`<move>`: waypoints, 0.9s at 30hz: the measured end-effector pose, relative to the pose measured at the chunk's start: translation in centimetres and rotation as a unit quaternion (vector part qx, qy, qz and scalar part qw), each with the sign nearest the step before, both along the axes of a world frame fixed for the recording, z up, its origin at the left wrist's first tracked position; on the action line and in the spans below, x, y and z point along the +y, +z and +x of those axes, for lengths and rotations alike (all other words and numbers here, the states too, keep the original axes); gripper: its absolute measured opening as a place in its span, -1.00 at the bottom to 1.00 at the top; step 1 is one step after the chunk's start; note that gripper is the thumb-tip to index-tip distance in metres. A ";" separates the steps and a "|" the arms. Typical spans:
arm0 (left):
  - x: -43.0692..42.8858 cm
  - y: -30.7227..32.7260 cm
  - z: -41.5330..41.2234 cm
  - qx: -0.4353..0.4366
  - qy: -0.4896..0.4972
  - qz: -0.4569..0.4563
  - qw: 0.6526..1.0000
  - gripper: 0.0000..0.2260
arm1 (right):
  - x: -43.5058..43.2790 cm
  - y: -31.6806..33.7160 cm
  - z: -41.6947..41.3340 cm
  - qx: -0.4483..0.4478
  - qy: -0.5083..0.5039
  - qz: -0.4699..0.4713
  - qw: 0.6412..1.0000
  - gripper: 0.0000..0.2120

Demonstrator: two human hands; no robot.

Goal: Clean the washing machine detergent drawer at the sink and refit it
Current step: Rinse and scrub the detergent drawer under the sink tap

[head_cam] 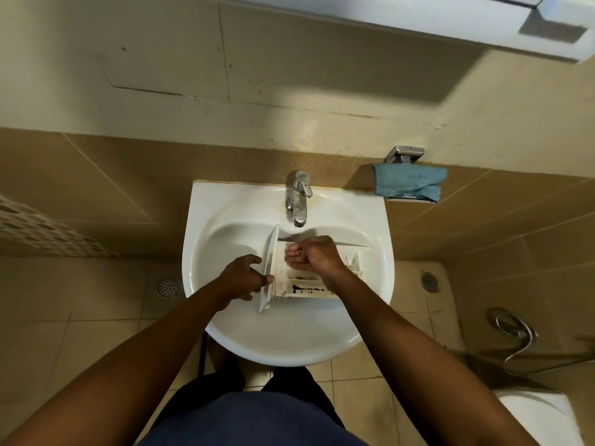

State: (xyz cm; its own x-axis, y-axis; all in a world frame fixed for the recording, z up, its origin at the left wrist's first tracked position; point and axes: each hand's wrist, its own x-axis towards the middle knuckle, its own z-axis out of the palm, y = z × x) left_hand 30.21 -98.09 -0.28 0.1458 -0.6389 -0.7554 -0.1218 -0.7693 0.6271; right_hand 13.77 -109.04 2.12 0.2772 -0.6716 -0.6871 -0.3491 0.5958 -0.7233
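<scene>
Detergent drawer (283, 275) in sink (289, 346): left hand (244, 278) grips its front panel; right hand (310, 255) cupped loosely above.

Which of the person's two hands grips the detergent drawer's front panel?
The left hand: its thumb and fingers clasp the detergent drawer by its front panel, whereas the right hand is over the compartments.
</scene>
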 end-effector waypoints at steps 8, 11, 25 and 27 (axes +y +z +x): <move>-0.4 0.3 -0.1 0.003 -0.002 -0.001 1.000 -0.34 | 3.1 -2.2 -0.5 0.169 0.448 -0.421 0.770 -0.57; -0.6 0.5 -0.2 0.008 -0.005 -0.002 1.000 -0.35 | 3.9 -1.7 -2.0 0.177 0.499 -0.447 0.721 -0.54; -0.8 0.9 0.0 0.018 -0.008 0.001 1.000 -0.33 | 4.5 0.1 -1.1 0.241 0.483 -0.437 0.720 -0.74; -0.8 0.9 -0.1 0.019 -0.004 0.000 1.000 -0.34 | 3.6 -0.4 -0.5 0.236 0.462 -0.449 0.727 -0.69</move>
State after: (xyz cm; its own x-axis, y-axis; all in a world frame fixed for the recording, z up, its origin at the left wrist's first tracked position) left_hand 30.12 -98.84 0.67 0.1118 -0.6398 -0.7604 -0.1052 -0.7685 0.6311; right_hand 13.24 -105.40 1.67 0.7717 -0.5844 -0.2512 -0.6354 -0.6908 -0.3450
